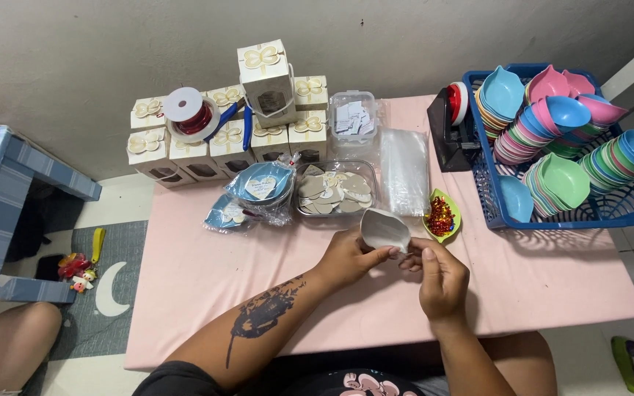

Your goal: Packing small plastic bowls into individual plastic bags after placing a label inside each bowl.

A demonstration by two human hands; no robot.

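i held a small white leaf-shaped dish (pixel 384 229) over the pink worktop (pixel 552 286), my left hand (pixel 348 258) pinching its near edge and my right hand (pixel 442 280) touching its rim with the fingertips. just beyond it sat a green dish of red and gold bits (pixel 442 215), a clear tray of paper hearts (pixel 335 191) and a sheet of clear plastic (pixel 405 170). to my right stood a blue basket (pixel 625 209) of stacked coloured dishes (pixel 552 121).

Blue basket (pixel 629 213) — right corner cut by the frame edge; stacked bowls (pixel 552 117) hide its interior. Small cards in the clear box (pixel 354 117) — too small to read.
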